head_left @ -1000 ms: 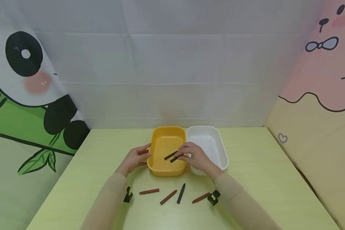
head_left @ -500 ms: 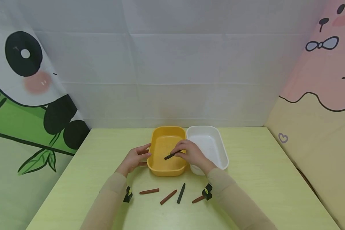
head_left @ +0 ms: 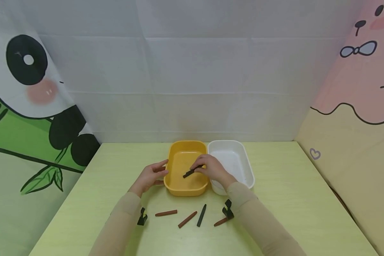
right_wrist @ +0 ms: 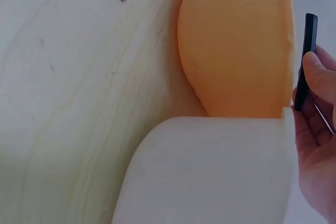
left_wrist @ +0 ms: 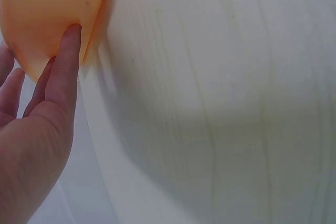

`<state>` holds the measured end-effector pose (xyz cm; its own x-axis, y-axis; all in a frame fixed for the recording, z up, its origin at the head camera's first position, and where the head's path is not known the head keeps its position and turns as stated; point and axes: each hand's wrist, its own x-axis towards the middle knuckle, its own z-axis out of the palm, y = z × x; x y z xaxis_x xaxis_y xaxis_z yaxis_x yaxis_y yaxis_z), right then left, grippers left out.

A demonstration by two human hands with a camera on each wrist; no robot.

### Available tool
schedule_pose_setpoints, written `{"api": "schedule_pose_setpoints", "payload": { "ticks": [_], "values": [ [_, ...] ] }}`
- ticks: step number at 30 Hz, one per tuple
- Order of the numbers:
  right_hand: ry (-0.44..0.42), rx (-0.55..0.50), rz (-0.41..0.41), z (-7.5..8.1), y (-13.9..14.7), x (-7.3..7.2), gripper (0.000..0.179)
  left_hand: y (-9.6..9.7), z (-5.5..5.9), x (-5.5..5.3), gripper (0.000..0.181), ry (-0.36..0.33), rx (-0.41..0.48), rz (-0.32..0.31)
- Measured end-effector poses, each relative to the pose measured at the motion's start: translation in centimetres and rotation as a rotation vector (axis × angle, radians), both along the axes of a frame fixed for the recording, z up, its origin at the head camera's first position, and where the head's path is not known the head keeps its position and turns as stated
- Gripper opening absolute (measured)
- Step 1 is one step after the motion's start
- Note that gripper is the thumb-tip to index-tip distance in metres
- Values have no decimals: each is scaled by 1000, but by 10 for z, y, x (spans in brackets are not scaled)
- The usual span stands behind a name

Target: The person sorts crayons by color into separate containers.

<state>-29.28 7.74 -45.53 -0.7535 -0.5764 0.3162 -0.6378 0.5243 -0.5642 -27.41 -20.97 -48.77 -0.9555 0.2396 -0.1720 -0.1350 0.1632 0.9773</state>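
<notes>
Pinching one black crayon (right_wrist: 310, 32), the right hand (head_left: 213, 168) hangs over the yellow tub (head_left: 185, 192), another crayon (head_left: 185, 176) lying inside beneath, the left hand (head_left: 149, 176) spread against its wall.

Soft, even light for us in the head view, only a faint shadow beside the left sleeve (head_left: 118, 222) on the table (head_left: 294, 177); both wrist views look dimmer, and we see the yellow tray (head_left: 185, 192) rendered orange, fine detail smeared.

Smooth, slightly glossy plastic yellow tray (head_left: 185, 191)
</notes>
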Motion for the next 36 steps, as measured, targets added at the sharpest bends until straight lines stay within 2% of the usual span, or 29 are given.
{"api": "schedule_pose_setpoints", "payload": {
  "ticks": [11,20,28,36],
  "values": [
    [4,53,11,1,-5,-4,11,1,1,0,57,1,-9,4],
    [-76,77,-32,-1,-7,-3,16,0,-1,0,57,6,-9,2],
    [-73,48,-29,0,-2,1,17,-1,-2,-2,56,-12,-21,18],
    [-87,21,-7,2,3,10,18,-2,-1,-1,58,6,-10,-5]
  ]
}}
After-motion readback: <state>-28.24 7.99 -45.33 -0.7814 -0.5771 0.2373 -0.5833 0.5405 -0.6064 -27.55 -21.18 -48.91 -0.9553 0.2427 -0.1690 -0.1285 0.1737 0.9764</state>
